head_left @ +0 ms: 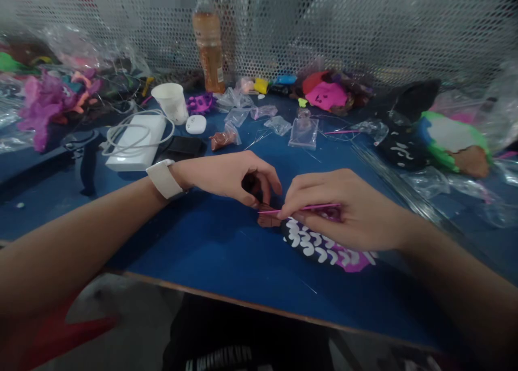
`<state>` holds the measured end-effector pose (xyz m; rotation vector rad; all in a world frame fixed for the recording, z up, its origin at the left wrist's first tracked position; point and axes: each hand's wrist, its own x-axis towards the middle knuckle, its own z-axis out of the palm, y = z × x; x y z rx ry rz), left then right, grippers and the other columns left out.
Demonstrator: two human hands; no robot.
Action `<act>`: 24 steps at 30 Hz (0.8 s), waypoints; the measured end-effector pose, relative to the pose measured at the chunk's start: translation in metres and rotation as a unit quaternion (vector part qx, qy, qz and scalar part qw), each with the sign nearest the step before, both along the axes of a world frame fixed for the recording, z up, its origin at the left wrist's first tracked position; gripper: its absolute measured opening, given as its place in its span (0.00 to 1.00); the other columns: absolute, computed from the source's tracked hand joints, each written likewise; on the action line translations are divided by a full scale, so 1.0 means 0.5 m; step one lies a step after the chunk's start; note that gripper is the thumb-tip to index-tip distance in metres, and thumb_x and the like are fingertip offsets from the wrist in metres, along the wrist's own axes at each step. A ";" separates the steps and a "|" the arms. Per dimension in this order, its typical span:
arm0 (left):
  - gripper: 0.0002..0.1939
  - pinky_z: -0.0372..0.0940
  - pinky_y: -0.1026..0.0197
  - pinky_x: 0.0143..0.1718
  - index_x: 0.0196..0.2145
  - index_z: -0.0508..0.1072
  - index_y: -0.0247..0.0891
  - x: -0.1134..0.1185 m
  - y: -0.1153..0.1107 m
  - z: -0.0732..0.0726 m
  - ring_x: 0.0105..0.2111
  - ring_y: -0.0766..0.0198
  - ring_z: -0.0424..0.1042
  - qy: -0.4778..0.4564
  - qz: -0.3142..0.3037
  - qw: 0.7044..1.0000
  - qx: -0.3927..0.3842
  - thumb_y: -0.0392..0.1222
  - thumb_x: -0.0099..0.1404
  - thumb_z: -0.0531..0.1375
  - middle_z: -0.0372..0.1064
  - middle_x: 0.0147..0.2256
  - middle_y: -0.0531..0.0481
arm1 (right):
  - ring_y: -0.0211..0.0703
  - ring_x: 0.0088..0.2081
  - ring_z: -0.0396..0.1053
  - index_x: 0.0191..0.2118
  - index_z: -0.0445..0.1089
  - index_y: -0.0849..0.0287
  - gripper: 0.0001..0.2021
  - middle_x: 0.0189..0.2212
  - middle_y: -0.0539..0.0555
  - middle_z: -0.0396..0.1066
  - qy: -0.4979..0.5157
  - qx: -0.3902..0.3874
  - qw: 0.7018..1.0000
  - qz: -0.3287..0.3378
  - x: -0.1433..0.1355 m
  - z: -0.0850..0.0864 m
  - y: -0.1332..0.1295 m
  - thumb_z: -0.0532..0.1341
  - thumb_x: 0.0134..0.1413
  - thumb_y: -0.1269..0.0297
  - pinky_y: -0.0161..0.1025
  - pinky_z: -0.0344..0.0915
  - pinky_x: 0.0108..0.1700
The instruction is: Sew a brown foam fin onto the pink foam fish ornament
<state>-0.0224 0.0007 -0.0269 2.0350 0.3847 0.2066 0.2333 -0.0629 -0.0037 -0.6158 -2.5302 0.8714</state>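
A person's two bare hands meet over a blue table (194,225) strewn with craft pieces. The right hand (340,204) has its thumb and fingers pinched together on a thin pink stick (311,207), whose tip points left across a small brown piece (269,218). The left hand (243,174), with a pale watch band (164,179) at the wrist, curls over that piece; its thumb and fingers are bent, the tips at the piece's top edge, but whether they grip it cannot be told. Just beside the brown piece, partly under the right hand, a dark oval piece (309,241) lies on the table. Rows of curved white bits cover much of what shows of it, and its near right end is purple. That patterning looks well along; the brown piece, bare of white bits, seems the unfinished part. Whether the two are joined is hidden. Beyond the hands lies a small bag of brown material (220,139), near a white paper cup (170,104).
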 end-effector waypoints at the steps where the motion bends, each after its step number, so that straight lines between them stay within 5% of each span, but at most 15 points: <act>1: 0.19 0.73 0.67 0.40 0.51 0.78 0.39 0.000 0.000 0.000 0.40 0.64 0.81 -0.001 0.000 1.000 0.000 0.30 0.62 0.68 0.81 0.42 0.47 | 0.38 0.37 0.77 0.43 0.80 0.56 0.14 0.39 0.52 0.79 0.000 0.001 1.000 -0.001 -0.001 0.000 0.000 0.61 0.59 0.79 0.34 0.70 0.40; 24: 0.20 0.72 0.66 0.41 0.52 0.77 0.40 -0.001 0.002 -0.001 0.40 0.64 0.80 0.003 -0.006 1.000 0.005 0.30 0.63 0.66 0.81 0.43 0.47 | 0.39 0.34 0.76 0.40 0.80 0.56 0.14 0.35 0.51 0.79 0.011 0.017 1.000 -0.005 -0.004 0.001 -0.004 0.60 0.56 0.79 0.35 0.69 0.37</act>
